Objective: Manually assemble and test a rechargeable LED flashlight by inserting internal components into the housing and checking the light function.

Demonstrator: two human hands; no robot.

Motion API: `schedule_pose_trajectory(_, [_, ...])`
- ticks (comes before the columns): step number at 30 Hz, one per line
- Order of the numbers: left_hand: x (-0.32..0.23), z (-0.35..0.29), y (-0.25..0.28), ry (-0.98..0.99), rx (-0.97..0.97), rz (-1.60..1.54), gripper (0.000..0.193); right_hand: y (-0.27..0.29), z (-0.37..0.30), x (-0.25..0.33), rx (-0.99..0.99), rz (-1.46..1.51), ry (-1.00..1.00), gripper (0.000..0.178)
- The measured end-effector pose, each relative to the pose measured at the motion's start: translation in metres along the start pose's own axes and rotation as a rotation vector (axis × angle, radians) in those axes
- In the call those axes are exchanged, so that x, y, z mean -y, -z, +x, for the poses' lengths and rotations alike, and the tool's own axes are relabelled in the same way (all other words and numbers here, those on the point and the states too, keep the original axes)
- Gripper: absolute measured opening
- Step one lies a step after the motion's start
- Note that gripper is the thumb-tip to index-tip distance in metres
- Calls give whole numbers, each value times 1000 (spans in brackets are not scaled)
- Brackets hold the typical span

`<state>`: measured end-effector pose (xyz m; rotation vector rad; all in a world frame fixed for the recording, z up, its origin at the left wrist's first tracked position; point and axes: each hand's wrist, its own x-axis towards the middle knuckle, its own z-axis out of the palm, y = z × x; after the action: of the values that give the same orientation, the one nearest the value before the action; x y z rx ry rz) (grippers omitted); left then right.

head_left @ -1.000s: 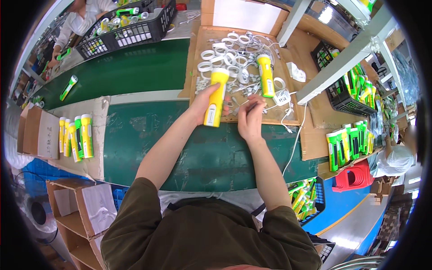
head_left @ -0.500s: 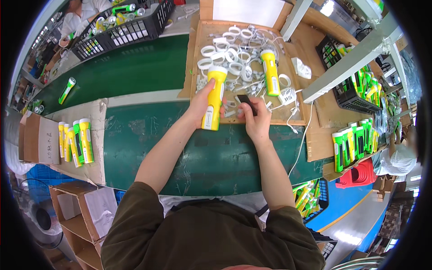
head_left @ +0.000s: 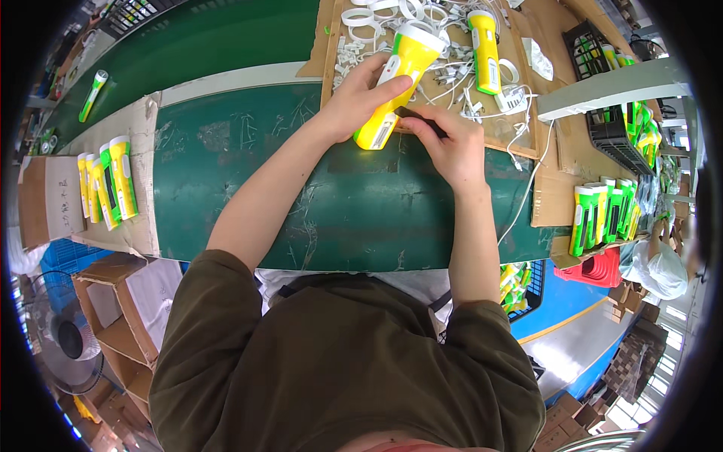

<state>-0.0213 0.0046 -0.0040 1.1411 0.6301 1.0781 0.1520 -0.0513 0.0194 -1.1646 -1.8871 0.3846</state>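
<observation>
Left hand (head_left: 354, 102) grips yellow flashlight (head_left: 398, 81); right hand (head_left: 452, 147) touches it.

This is a small factory assembly line. A long green surface (head_left: 361, 218) runs across the middle of the frame, patched with cardboard sheets (head_left: 527, 135) that carry loose white rings (head_left: 361, 15) and cables. Finished yellow and green flashlights lie in rows at the left (head_left: 105, 188) and at the right (head_left: 602, 215). Black plastic crates (head_left: 617, 135) stand at the upper right, open cardboard boxes (head_left: 113, 301) at the lower left beside a fan (head_left: 64, 343).
</observation>
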Motion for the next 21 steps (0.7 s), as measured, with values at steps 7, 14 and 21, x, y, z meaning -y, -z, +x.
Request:
schedule_pose_trajectory(7, [-2, 1, 6, 46, 45, -49, 41, 4, -3, 8, 248, 94, 30, 18])
schedule_pose_trajectory(14, [-7, 10, 16, 90, -241, -385, 51, -3, -2, 12, 415, 47, 250, 29])
schedule_pose_trajectory(21, [6, 6, 18, 66, -11, -454, 45, -37, -10, 9, -12, -8, 195, 47])
